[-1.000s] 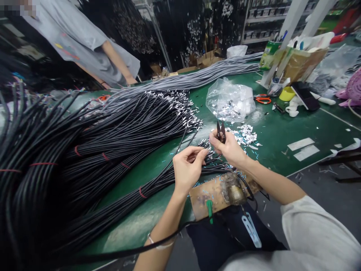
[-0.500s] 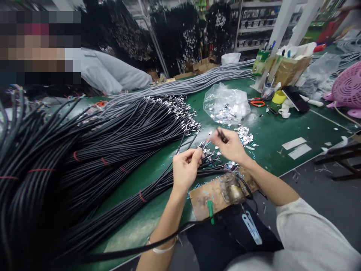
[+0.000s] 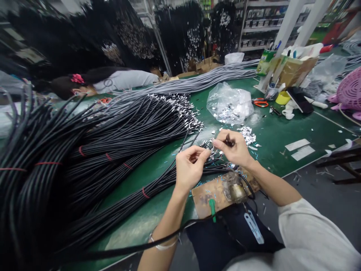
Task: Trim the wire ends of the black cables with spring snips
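Observation:
My left hand (image 3: 190, 165) is closed in a pinch, thumb against index finger, at the end of a black cable; the fingers mostly hide that end. Close on its right, my right hand (image 3: 232, 148) is closed around a small dark hand tool (image 3: 229, 140), whose kind I cannot make out. Its thumb and index fingertips meet near the left fingertips. Under the hands lie stripped cable ends (image 3: 208, 145) with thin wires. A red-tied bundle of black cables (image 3: 158, 184) runs to them from the lower left.
A large pile of black cables (image 3: 113, 131) covers the left. Behind are a clear plastic bag (image 3: 229, 103), foil scraps (image 3: 247, 134) and orange-handled scissors (image 3: 260, 102). A wooden board (image 3: 201, 195) with a metal piece lies at the table edge. Another person (image 3: 124, 79) leans down across the table.
My right hand has come down and closer to my left, its fingertips now near the left ones. The view has shifted slightly; the other person's head is now low behind the cables.

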The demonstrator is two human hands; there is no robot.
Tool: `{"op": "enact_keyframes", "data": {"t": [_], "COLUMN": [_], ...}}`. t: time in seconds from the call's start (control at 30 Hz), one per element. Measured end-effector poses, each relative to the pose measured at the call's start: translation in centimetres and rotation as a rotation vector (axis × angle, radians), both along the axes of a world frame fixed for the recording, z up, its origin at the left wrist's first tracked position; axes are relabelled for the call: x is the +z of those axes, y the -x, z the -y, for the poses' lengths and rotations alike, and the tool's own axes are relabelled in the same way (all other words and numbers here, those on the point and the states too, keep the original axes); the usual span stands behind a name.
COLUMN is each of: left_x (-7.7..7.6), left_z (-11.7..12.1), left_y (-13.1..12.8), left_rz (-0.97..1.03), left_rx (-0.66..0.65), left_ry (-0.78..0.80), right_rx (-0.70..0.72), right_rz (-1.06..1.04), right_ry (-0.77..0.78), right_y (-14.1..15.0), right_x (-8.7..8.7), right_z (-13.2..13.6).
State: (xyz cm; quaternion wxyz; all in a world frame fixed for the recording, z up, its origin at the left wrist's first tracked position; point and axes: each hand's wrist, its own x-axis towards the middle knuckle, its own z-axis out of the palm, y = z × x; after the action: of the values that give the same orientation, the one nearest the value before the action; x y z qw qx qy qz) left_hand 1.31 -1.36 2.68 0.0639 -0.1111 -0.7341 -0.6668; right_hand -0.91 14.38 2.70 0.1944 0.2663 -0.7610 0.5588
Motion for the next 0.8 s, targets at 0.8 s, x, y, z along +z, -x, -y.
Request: {"op": "enact_keyframes", "data": {"t": [0.8], "left_x": [-0.4], "left_z": [0.8], "left_y": [0.3], "left_rz": [-0.003], "left_rx": [-0.058], "left_ry": [-0.145], "right_rx": [-0.005], "right_rz": [0.023], "right_ry": [0.015], "right_y": [-0.7], "right_x": [1.6], "right_z": [-0.8]}}
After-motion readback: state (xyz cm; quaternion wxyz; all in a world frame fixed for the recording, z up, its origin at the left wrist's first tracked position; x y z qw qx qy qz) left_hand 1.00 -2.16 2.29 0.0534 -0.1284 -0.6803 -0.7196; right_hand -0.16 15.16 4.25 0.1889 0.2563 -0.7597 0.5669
